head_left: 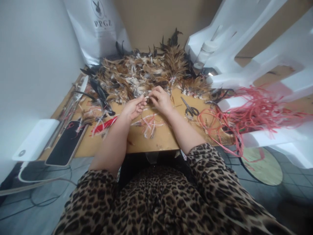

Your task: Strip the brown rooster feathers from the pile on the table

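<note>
— Where are the hands?

— Both meet at the near edge of the feather pile (144, 73) on the table (156, 138). The left hand (133, 107) and right hand (160, 99) pinch a small pale feather piece (146, 96) between them, fingers closed on it from either side

— And what lies around them?

— Loose pink and white strips (149, 124) sit on the table just below the hands. Black-handled scissors (190, 109) lie just right of the right hand, apart from it. Further right a tangle of red cord (246, 114) spills over a white plastic chair (256, 49). At the left edge a dark phone (66, 143) lies flat beside a white power bank (36, 138), and a red feather (104, 126) rests near the left forearm
</note>
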`<action>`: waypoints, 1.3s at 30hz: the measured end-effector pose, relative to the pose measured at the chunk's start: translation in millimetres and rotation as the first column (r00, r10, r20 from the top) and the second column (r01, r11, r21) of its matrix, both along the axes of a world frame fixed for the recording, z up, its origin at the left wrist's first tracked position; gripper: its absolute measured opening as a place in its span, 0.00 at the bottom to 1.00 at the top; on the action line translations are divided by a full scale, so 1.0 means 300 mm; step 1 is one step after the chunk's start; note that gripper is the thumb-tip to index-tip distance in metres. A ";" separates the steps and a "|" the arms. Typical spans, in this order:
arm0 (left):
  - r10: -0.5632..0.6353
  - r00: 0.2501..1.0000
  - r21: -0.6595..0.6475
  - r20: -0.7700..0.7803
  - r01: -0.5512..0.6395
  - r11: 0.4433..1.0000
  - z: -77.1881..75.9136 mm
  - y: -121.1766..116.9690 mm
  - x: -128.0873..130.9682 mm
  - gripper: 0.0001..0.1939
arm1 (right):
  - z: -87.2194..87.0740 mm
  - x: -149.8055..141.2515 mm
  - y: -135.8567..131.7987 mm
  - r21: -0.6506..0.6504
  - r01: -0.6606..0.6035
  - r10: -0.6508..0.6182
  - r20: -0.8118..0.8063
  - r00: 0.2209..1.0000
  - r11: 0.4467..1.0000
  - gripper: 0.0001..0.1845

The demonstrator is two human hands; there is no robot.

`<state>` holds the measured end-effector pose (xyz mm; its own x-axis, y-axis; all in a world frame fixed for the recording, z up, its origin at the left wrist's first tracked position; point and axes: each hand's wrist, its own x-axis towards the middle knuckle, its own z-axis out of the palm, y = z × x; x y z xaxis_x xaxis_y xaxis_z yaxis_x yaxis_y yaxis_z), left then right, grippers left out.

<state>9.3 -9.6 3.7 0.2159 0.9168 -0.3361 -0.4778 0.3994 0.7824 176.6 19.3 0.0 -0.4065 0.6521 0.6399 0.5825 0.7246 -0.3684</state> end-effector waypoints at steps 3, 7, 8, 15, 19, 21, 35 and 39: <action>-0.036 0.999 0.009 0.038 0.036 0.999 0.002 -0.002 0.002 0.11 | -0.002 -0.004 -0.001 0.028 -0.005 0.005 0.027 1.000 1.000 0.11; -0.084 0.996 0.040 0.018 0.083 0.996 -0.004 -0.005 0.006 0.10 | -0.002 -0.012 -0.008 0.002 -0.004 0.004 0.017 1.000 1.000 0.11; -0.083 0.997 0.051 -0.002 0.083 0.995 -0.006 -0.006 0.007 0.10 | -0.003 -0.014 -0.008 -0.016 -0.001 0.001 -0.017 1.000 1.000 0.11; 0.146 0.949 0.269 -0.278 -0.069 0.961 -0.011 -0.018 0.031 0.10 | -0.013 -0.036 0.022 -0.367 0.005 -0.180 -0.445 0.877 0.930 0.12; 0.196 0.920 0.319 -0.340 -0.084 0.944 -0.009 -0.018 0.041 0.10 | 0.000 -0.044 0.016 -0.602 -0.222 -0.225 -0.576 0.786 0.767 0.17; 0.200 0.913 0.329 -0.355 -0.078 0.941 -0.012 -0.016 0.043 0.10 | 0.003 -0.047 0.010 -0.658 -0.337 -0.216 -0.611 0.761 0.674 0.18; 0.231 0.929 0.322 -0.289 -0.133 0.937 -0.030 0.003 0.016 0.09 | -0.024 -0.050 0.021 -0.653 -0.401 -0.156 -0.624 0.766 0.642 0.16; 0.358 0.908 0.296 -0.218 -0.288 0.911 -0.019 0.014 -0.002 0.10 | -0.053 -0.035 0.043 -0.638 -0.140 -0.181 -0.410 0.894 0.757 0.11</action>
